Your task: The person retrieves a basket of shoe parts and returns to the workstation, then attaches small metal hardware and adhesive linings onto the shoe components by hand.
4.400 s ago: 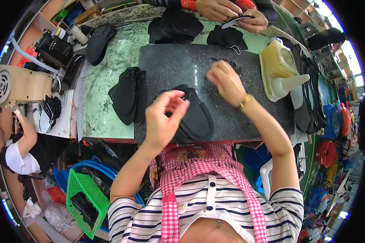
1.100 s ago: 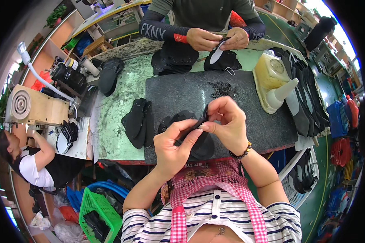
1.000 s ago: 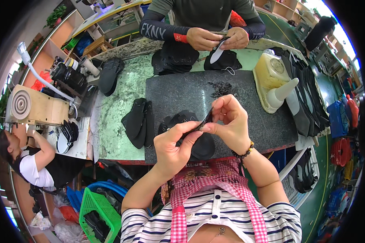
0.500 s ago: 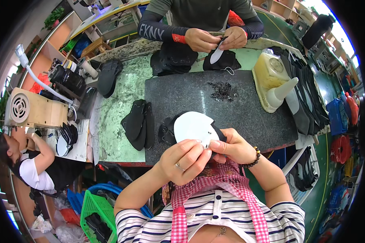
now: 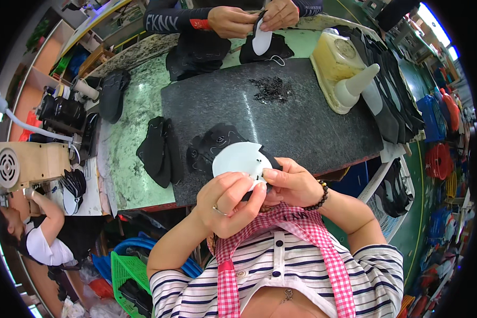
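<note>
In front of my chest is a black shoe piece with a smooth, rounded white face (image 5: 233, 159). A few small black bits show near its right edge. My right hand (image 5: 291, 183) grips that edge, thumb on top and the other fingers underneath. On the lower edge, the thumb and fingers of my left hand (image 5: 225, 204) are pinched together against the white face; anything tiny between the fingertips is hidden. Just beyond lie black stitched shoe pieces (image 5: 217, 140) on the dark slab (image 5: 302, 127).
Across the table, a co-worker's hands (image 5: 249, 21) hold another white-and-black piece. A yellowish glue container (image 5: 336, 55) stands back right, and a pile of black scraps (image 5: 270, 90) lies on the slab. Black pieces (image 5: 159, 151) lie left. A second person (image 5: 37, 233) sits by a beige machine (image 5: 29, 164).
The whole view has shifted and turned slightly, so the table sits higher and further left. My left fingertips have spread a little along the shoe piece's edge; the right hand keeps its hold.
</note>
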Demonstrator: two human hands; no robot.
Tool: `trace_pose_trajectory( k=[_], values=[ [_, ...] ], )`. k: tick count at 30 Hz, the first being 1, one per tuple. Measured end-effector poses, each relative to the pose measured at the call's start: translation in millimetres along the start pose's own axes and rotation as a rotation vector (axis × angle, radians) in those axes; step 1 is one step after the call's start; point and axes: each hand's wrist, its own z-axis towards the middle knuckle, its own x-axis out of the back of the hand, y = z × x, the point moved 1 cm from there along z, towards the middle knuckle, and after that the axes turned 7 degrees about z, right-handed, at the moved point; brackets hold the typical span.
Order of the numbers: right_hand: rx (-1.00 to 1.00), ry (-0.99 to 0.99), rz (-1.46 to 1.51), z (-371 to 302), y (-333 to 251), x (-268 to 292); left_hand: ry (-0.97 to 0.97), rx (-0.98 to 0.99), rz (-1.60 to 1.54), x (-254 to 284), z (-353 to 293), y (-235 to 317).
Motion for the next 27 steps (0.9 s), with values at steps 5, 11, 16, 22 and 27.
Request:
trace_pose_trajectory(
  k=[5,11,16,22,27],
  values=[
    [0.005,0.089,0.099,-6.5,7.9,-9.8,0.027,-0.017,0.030,-1.5,0.9,3.3],
    [0.007,0.004,0.186,-9.0,14.6,-6.3,0.023,0.005,0.014,1.1,0.4,6.0],
    [-0.019,0.169,0.126,-10.8,10.9,-14.0,0.009,-0.027,0.015,-0.9,-2.6,6.6],
    [-0.042,0.227,0.002,-12.6,1.5,-21.1,-0.074,-0.142,0.075,-1.7,6.7,10.8],
    [-0.160,0.230,-0.315,-9.7,-18.4,-16.7,-0.155,-0.191,0.114,-0.7,3.8,11.0]
  ],
)
